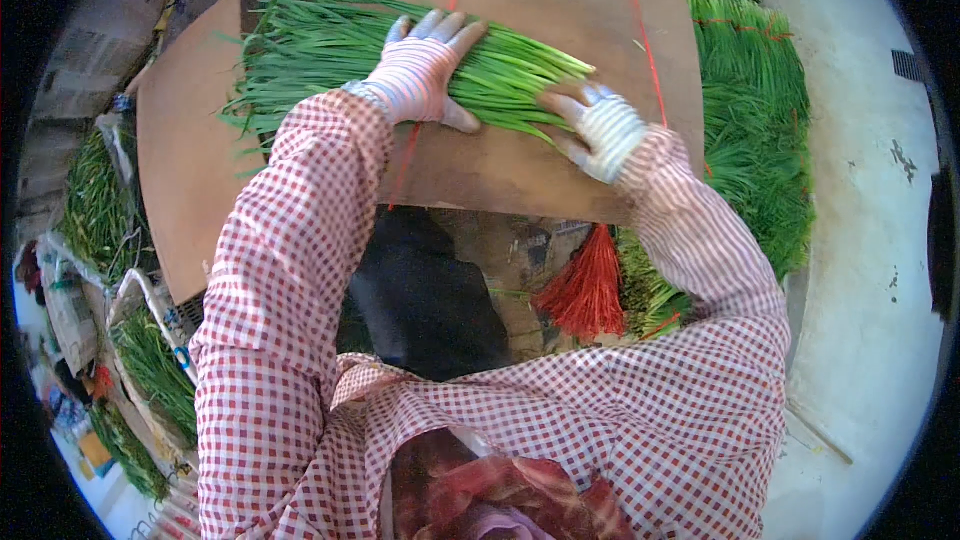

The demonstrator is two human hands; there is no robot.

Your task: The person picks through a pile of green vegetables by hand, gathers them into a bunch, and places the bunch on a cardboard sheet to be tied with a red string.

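Observation:
A thick bunch of long green leafy stalks, which look like garlic chives [322, 52], lies across a brown board [517, 172], leaf tips to the left and pale stem ends to the right. My left hand [427, 71], in a striped glove with grey fingertips, rests flat on the middle of the bunch with its fingers spread. At the stem ends is my right hand [600, 124], gloved too, its fingers apart and blurred against the stalks. One red string [655, 75] lies on the board right of the bunch; another red string [405, 165] passes beneath the stalks.
Tied green bundles [750, 90] are stacked right of the board. A tassel of red strings [589, 285] hangs at its near edge. Another brown panel [187, 142] stands at the left, with more loose greens [97, 202] beyond it. A pale floor [862, 240] lies at far right.

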